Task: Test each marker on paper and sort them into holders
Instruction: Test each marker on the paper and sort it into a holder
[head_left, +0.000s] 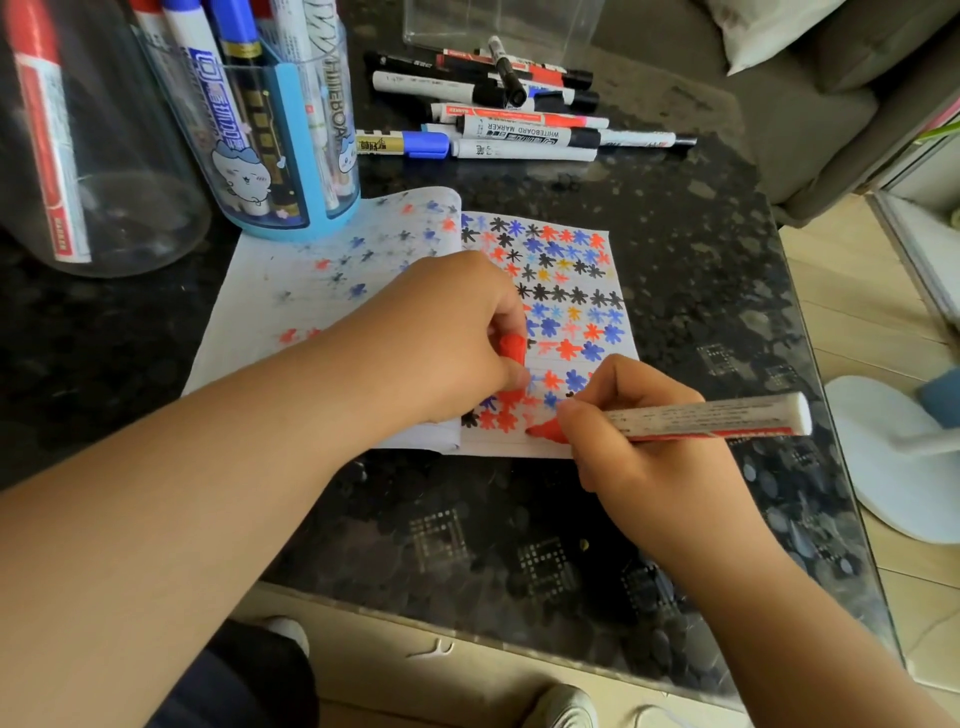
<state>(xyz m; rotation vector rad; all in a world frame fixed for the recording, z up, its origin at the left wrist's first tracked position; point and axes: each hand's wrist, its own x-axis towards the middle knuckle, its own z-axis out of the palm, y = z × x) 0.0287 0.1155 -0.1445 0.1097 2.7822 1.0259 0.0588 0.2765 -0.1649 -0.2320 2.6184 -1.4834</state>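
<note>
The right hand (639, 441) grips a red marker (696, 418), tip at the paper's (291, 291) near edge, while the left hand (441, 332) pinches its red cap (513, 348) above the paper; bare worktop (519, 545) lies nearer.

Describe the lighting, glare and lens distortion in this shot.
Head view: soft daylight, brightest over the floor on the right; pale glare washes the glossy black table beyond the marker pile; wide-angle bending tilts the blue holder and clear jar inward; the red marker and notebook stay sharp.
</note>
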